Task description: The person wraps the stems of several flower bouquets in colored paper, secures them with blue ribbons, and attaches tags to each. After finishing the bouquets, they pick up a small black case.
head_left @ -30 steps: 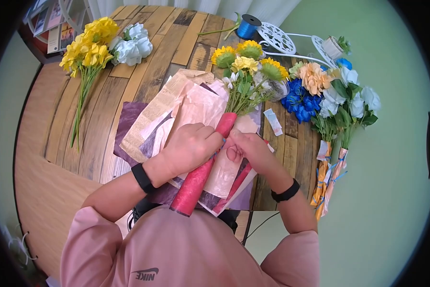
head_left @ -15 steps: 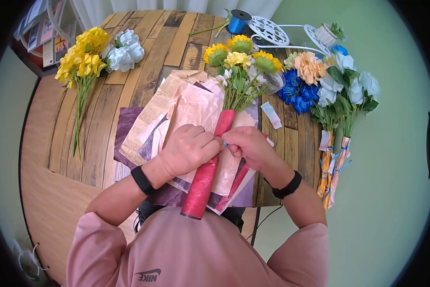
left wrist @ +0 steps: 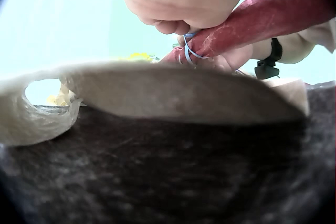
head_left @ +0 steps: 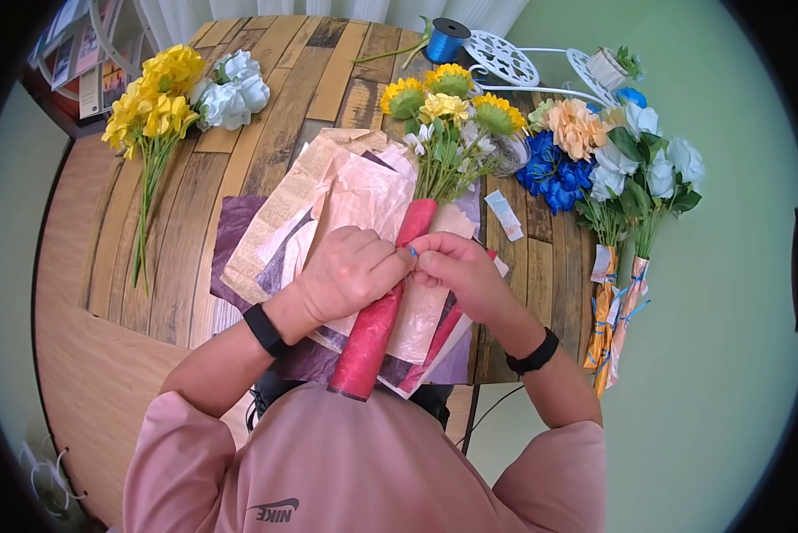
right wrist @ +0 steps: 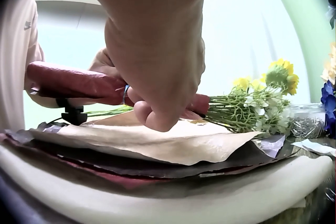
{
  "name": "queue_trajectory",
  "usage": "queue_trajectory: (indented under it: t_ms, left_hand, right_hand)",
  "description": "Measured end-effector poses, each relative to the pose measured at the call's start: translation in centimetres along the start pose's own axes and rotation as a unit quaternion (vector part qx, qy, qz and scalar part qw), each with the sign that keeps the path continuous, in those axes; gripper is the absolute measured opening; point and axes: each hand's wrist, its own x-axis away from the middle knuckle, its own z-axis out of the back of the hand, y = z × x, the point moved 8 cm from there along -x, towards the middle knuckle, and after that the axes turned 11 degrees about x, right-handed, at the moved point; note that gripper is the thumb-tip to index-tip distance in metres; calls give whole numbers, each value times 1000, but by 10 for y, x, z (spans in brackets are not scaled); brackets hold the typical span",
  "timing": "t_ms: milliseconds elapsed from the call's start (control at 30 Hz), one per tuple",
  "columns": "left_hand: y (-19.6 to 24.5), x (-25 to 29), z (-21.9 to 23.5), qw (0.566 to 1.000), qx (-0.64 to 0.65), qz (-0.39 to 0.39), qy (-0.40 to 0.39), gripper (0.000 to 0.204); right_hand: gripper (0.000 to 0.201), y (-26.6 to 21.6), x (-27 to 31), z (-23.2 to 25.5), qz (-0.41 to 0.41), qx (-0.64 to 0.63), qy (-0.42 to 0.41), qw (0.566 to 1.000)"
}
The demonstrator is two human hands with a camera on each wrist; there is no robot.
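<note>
The wooden table (head_left: 186,222) carries everything within reach, its near edge close to the shirt (head_left: 363,462). Spread on it, the papers (head_left: 372,191) form a broad, overlapping layer under the work — likely a soft bed for it. To the left lie yellow flowers (head_left: 163,93) and white flowers (head_left: 230,98), apart from the work, which probably leaves both arms room; to the right are two wrapped bunches (head_left: 625,298).

The red wrap (head_left: 368,346) slants over the papers, its lower end towards the person and the sunflowers (head_left: 443,107) pointing away, an angle that seems to keep the blooms uncrushed. The left hand (head_left: 350,275) and right hand (head_left: 461,274) meet across it, fingers curled, both pinching the ribbon — close together, presumably to hold it taut. The blue spool (head_left: 448,40) stands at the far side. Smallest is the ribbon (left wrist: 187,53), crossing itself against the wrap, partly hidden by fingers.
</note>
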Motion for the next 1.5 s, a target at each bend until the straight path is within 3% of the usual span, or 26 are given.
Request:
queue_trajectory:
  t_ms: [100,167,267,400,533,633,700,733,767,800,833,900,967,1133,1200,1233,1300,1333,1400,1500]
  left_hand:
    - [0,1,2,1000,-15,-5,-5,20]
    - [0,3,0,1000,-17,-10,-6,19]
    - [2,3,-1,1000,-19,-14,-9,15]
    - [2,3,2,1000,-23,-2,6,11]
    - [-3,6,3,1000,6,11,12,12]
    - [-9,17,5,995,79,60,-8,13]
    - [-27,33,-5,964,201,174,-22,14]
    - [-27,34,-5,963,201,176,-21,14]
    - [-41,47,-21,885,337,316,-52,12]
    - [-46,64,-37,767,459,442,-78,10]
    - [-46,63,-35,767,458,444,-70,10]
    - [-47,70,-42,726,450,506,-119,13]
    - [-52,74,-42,733,431,512,-119,15]
    - [-58,85,-42,717,381,567,-137,15]
    - [-57,75,-36,718,463,519,-9,12]
    - [-56,73,-38,718,463,520,-10,12]
    - [-52,64,-48,600,600,526,55,15]
    - [-50,59,-47,600,601,525,55,15]
    - [-41,53,-52,482,680,550,56,18]
    - [-44,49,-57,513,660,543,79,18]
  right_hand:
    - [17,-7,-1,0,6,47,17,999]
    - [21,-1,-5,2,-62,80,4,995]
    - [23,-6,-9,1,-91,114,12,989]
    - [21,0,-14,-2,-57,65,-3,996]
    - [17,2,-7,6,-5,13,81,997]
    - [16,12,-1,17,11,-33,130,991]
    - [15,19,4,19,14,-54,143,988]
    - [15,18,6,11,20,-83,137,987]
    - [14,15,7,5,25,-109,128,985]
    - [14,10,10,1,22,-105,123,987]
    - [13,2,11,-4,29,-110,113,987]
    - [12,-2,12,-5,36,-109,99,988]
    - [10,9,9,-3,34,-129,42,990]
    - [12,30,3,8,59,-198,60,977]
    - [12,31,4,7,51,-213,66,974]
    - [13,28,4,6,51,-200,67,976]
    - [13,23,5,5,52,-186,70,979]
    - [13,22,6,3,47,-189,62,979]
    - [13,19,6,1,43,-190,55,979]
    - [13,22,7,0,28,-188,45,981]
